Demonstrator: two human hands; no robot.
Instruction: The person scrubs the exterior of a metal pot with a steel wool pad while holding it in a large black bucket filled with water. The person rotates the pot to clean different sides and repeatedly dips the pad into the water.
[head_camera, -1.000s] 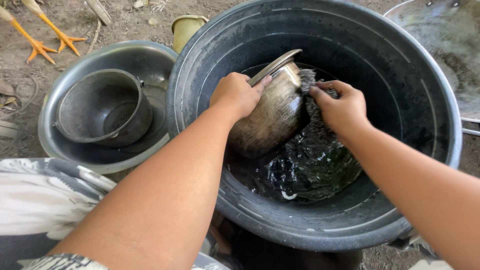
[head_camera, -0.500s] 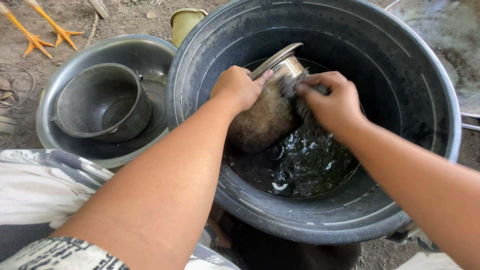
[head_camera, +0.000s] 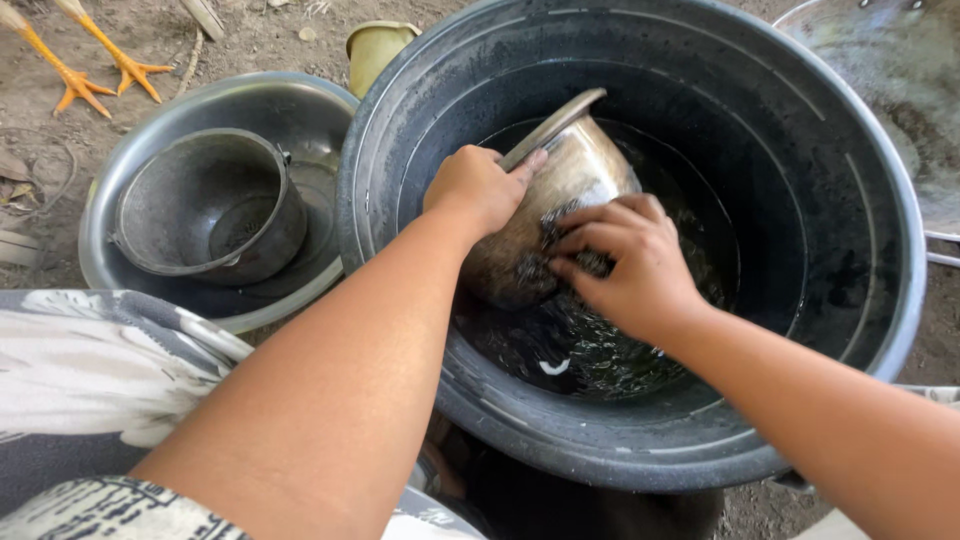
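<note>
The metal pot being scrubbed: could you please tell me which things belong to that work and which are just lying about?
In use:
left hand
right hand
metal pot
scrubber
black tub

Lying about:
dark pot
steel basin
yellow cup
wok

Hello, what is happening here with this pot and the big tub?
A person is scrubbing a metal pot over dark water in a large black tub. The left hand grips the pot near its rim and holds it tilted, while the right hand presses a scouring pad, mostly hidden under the fingers, against the pot's side. To the left, on bare ground, a smaller dark pot sits inside a metal basin.
</note>
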